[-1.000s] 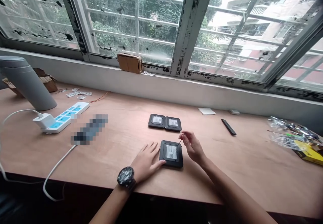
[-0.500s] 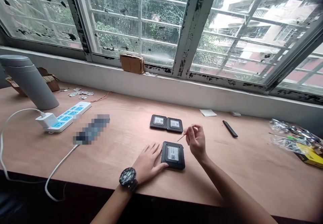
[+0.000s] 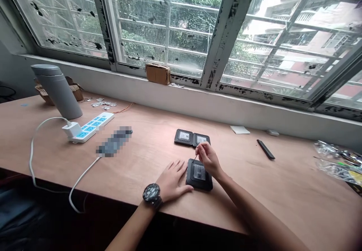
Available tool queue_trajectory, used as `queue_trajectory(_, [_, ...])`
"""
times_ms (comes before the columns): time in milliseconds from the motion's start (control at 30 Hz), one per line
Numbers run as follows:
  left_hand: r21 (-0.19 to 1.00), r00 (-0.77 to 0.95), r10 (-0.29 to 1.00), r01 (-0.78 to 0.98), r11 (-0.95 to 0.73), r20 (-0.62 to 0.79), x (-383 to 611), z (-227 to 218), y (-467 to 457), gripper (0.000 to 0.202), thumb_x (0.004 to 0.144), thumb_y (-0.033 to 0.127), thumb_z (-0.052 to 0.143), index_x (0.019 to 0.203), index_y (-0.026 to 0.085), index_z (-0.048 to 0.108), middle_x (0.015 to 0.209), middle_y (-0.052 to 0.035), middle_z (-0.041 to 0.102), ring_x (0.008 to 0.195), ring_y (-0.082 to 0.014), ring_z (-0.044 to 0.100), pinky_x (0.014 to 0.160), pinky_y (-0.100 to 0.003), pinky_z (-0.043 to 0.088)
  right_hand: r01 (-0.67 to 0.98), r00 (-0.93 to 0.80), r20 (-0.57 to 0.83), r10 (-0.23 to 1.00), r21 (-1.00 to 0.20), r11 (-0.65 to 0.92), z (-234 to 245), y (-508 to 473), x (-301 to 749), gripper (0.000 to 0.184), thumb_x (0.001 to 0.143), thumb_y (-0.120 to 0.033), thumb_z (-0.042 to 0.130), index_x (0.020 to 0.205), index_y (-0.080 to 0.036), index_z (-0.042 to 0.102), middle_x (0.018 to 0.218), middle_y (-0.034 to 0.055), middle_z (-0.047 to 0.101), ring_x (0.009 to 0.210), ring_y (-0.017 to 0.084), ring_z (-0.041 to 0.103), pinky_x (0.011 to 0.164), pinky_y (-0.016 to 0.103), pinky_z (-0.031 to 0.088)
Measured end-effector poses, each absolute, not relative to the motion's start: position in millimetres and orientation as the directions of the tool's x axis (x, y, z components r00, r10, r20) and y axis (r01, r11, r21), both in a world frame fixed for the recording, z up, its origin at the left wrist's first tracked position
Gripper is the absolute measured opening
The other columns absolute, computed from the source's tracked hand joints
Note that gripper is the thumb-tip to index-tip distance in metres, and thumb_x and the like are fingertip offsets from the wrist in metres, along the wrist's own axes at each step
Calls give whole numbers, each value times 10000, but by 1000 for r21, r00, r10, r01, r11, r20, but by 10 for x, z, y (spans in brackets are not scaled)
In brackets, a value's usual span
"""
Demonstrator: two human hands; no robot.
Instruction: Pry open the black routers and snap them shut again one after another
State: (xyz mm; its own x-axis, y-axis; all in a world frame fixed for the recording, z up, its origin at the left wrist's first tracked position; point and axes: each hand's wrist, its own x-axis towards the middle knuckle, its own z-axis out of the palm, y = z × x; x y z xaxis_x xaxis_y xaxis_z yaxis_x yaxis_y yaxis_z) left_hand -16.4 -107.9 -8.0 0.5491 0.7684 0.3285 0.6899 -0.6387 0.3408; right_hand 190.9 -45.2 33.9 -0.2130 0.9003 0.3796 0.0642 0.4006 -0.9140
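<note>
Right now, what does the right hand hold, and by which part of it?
The right hand pinches a thin pin by its end, between thumb and forefinger.

The black device point(image 3: 202, 185) bears a white barcode label point(image 3: 199, 172).

A desk point(image 3: 254, 190) is placed beneath a window point(image 3: 158, 25), and a small parcel point(image 3: 157, 74) is set on the sill point(image 3: 254, 107). On the desk, a flask point(image 3: 58, 91) and a power strip point(image 3: 92, 127) are kept to the left. A flat device point(image 3: 199, 179) is laid just in front of two touching devices point(image 3: 183, 136), and crumpled plastic point(image 3: 338, 168) is heaped at the right.
</note>
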Motion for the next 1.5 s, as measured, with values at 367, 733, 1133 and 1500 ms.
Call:
queue_trajectory(367, [325, 555, 763, 692, -644, 332, -167, -83, -1071, 876, 886, 699, 616, 1558, 202, 356, 1560, -167, 444, 1449, -367, 400, 1174, -541, 343, 84, -207, 490, 847, -853, 514, 506, -410, 2026, 248, 912, -463, 691, 901, -215, 676, 1109, 75, 610, 680, 135, 633, 544, 285, 520])
queue_trajectory(733, [16, 651, 625, 687, -727, 430, -82, 122, -1538, 658, 934, 633, 597, 1404, 173, 573, 1588, -161, 404, 1446, -379, 408, 1163, -561, 393, 594, -9, 699, 715, -571, 566, 419, -345, 3341, 290, 902, -494, 709, 877, -218, 623, 769, 19, 684, 547, 128, 548, 532, 263, 442])
queue_trajectory(1133, [21, 617, 717, 753, -657, 324, 457, 28, -1286, 640, 970, 507, 608, 1551, 348, 393, 1606, -43, 395, 1448, -356, 414, 1112, -554, 454, 744, -471, 273, 839, -387, 544, 192, -450, 3482, 225, 939, -464, 645, 884, -258, 716, 968, 20, 743, 801, 182, 700, 712, 269, 485])
queue_trajectory(1500, [14, 270, 917, 958, -287, 294, -817, -104, -584, 679, 969, 653, 479, 1563, 336, 383, 1617, -70, 368, 1488, -406, 318, 1154, -636, 307, 790, -435, 381, 816, -272, 549, 174, -429, 3450, 233, 981, -413, 604, 1126, -260, 703, 1161, 61, 691, 920, 217, 690, 805, 332, 529])
